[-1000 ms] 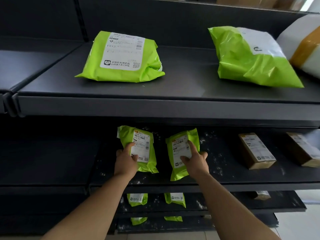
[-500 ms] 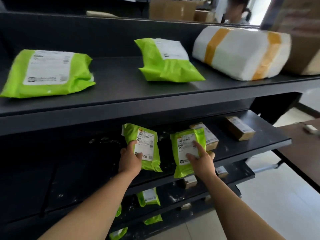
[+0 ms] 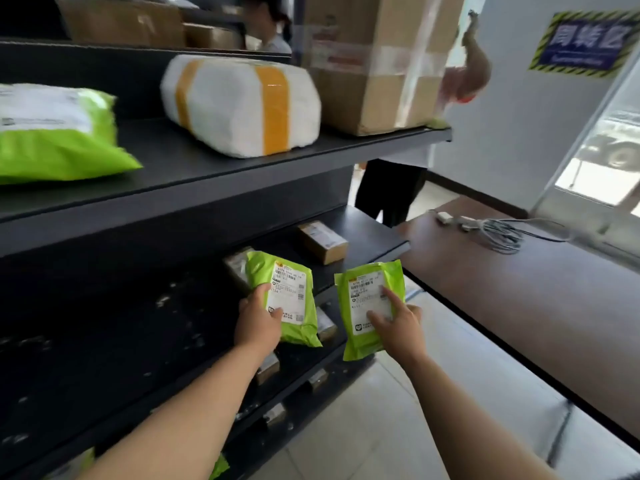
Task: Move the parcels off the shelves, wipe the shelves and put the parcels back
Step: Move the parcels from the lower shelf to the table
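2 small green parcels stand with long axes near upright, labels facing the camera, just off the dusty middle shelf point(image 3: 145, 327): the left hand point(image 3: 257, 322) clasps the left parcel point(image 3: 287, 299) by its edge, the right hand point(image 3: 398, 325) clasps the right parcel point(image 3: 367, 306), index finger stretched across its label.

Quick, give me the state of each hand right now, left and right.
Left hand: closed on a small green parcel, fingers on its label.
Right hand: closed on a second small green parcel, held beyond the shelf edge.
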Tool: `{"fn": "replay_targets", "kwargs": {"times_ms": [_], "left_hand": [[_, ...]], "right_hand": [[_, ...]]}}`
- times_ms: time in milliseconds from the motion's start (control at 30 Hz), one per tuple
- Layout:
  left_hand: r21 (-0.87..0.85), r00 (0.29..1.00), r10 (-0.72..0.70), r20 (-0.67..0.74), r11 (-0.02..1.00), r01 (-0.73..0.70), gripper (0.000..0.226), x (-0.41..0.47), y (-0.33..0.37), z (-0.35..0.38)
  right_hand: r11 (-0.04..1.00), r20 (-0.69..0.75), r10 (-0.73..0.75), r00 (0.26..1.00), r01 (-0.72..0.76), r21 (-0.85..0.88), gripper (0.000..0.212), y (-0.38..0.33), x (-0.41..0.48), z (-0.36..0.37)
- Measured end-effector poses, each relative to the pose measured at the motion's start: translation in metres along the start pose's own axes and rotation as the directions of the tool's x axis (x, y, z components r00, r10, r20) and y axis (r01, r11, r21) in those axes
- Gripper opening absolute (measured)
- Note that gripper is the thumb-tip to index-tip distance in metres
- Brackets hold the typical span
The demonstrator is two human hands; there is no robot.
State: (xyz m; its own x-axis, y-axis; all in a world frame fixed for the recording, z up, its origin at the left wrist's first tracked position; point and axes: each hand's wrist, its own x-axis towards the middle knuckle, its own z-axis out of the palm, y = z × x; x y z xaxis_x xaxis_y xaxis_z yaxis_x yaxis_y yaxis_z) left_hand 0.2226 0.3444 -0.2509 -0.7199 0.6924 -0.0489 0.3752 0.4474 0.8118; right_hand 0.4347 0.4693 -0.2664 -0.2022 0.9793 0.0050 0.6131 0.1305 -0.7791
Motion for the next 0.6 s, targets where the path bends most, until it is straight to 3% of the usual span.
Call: {"fn": "replay_targets", "kwargs": {"times_ms": [267, 600], "left_hand": [[-0.016, 0.989, 0.072, 0.126, 0.997, -0.071, 0.051, -0.012, 0.088, 0.136], [-0.005, 0.95, 0.112, 0.293, 0.993, -0.115, 0.053, -0.024, 0.159, 0.261]], "right_hand": [[0.993, -0.12, 0.12, 0.986, -0.12, 0.01, 0.063, 0.099, 0.034, -0.121], [0.956, -0.233, 0.293, 0.927, -0.289, 0.051, 0.064, 0.196, 0.06, -0.216]]}}
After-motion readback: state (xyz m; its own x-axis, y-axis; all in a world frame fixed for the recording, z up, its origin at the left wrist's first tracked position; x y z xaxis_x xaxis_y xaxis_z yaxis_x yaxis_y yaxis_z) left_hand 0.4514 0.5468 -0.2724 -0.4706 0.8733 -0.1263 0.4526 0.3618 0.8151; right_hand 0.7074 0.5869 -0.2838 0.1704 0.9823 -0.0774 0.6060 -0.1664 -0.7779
